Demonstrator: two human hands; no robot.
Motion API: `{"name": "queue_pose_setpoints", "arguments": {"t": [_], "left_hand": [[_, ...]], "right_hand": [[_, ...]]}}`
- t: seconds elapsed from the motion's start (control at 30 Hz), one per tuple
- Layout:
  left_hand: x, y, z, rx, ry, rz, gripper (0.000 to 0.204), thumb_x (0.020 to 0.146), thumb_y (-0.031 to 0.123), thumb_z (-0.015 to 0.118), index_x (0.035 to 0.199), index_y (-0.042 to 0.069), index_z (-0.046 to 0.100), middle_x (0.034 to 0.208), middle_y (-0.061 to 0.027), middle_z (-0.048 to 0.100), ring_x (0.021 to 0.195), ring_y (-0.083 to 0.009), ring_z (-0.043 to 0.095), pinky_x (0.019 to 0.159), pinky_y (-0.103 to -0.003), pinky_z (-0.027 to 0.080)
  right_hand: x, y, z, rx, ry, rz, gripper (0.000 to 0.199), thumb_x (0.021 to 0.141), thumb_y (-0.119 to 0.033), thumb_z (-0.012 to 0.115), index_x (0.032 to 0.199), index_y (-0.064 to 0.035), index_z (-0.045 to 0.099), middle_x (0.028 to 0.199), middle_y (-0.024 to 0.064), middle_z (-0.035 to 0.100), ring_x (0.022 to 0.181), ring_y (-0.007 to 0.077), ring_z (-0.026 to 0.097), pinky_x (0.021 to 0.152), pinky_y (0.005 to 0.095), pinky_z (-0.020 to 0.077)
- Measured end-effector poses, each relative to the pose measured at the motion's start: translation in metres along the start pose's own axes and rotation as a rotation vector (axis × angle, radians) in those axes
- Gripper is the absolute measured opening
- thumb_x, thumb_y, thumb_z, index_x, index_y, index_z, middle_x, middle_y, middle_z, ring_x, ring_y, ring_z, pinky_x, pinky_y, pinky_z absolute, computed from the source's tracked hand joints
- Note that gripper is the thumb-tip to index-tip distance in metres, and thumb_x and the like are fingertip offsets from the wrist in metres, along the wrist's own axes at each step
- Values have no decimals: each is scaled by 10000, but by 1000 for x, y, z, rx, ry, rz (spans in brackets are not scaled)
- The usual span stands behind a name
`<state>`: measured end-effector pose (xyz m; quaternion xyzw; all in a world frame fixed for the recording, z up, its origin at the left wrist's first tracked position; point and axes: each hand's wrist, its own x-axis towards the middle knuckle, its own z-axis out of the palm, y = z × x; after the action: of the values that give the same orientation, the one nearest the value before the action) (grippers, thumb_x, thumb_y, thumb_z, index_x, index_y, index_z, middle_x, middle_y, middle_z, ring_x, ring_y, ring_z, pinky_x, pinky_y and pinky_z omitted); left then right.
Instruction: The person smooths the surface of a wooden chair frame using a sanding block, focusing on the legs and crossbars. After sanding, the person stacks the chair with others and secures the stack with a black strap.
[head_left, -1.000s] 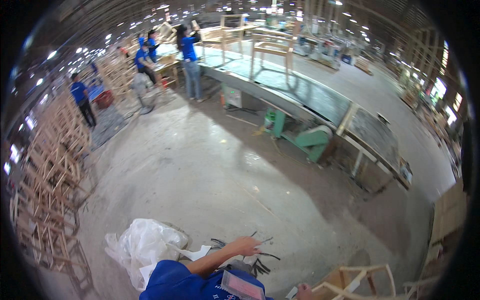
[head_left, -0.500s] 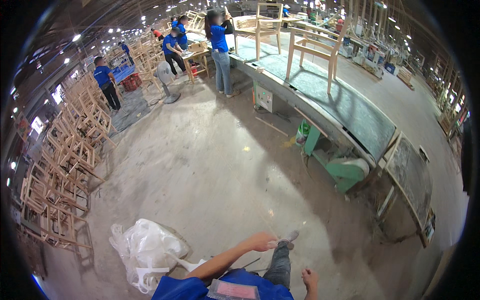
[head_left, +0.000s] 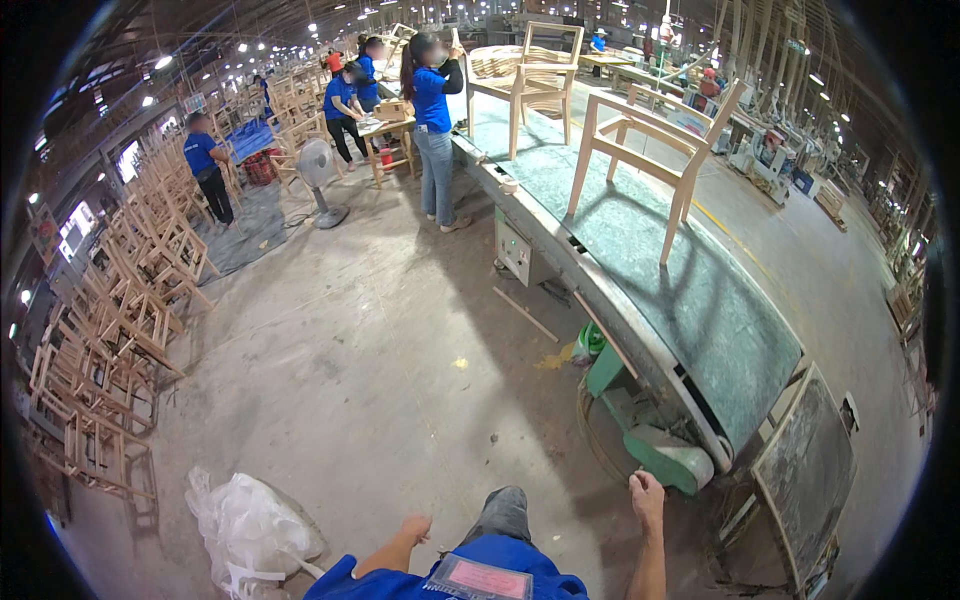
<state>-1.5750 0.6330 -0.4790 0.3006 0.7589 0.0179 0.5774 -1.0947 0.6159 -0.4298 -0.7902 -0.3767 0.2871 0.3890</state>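
Observation:
My left hand [head_left: 414, 528] hangs low in front of my body, beside my leg. Its fingers look loosely apart, with nothing seen in them. My right hand [head_left: 647, 497] is raised ahead on the right, fingers curled closed; no object shows in it. It appears in front of the green end housing [head_left: 672, 458] of the conveyor, and I cannot tell whether they touch. On the conveyor belt [head_left: 725, 335] stands a bare wooden chair frame [head_left: 650, 160], with another chair frame [head_left: 545, 85] farther along.
A white plastic bag [head_left: 255, 525] lies on the floor at lower left. Stacked wooden chair frames [head_left: 110, 350] line the left side. A co-worker in blue [head_left: 433, 110] stands at the conveyor; others are farther back near a fan [head_left: 318, 175]. A dark panel [head_left: 805, 490] leans at right.
I have moved forward; the conveyor and its chair frames appear closer. My left hand has swung back toward my body, while my right hand has swung forward and up.

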Motion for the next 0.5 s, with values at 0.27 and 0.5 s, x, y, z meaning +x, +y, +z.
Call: {"name": "queue_pose_setpoints", "arguments": {"t": [0.27,0.5], "left_hand": [[105,165,44,338,-201,90,316,919,295,495,1032,47,654,819,-128,667,681,-276,679,503,-408,535],[214,408,5,-106,-11,97,294,923,338,575,978,64,665,752,-105,684,616,-232,644,503,-397,484]], "right_hand": [[224,-81,34,221,-119,93,291,926,-225,640,1104,4,655,875,39,672,772,117,630,680,262,489],[438,-212,47,446,-79,-41,390,956,-324,629,1221,-41,590,1018,35,647,879,127,618,721,278,491]]}}
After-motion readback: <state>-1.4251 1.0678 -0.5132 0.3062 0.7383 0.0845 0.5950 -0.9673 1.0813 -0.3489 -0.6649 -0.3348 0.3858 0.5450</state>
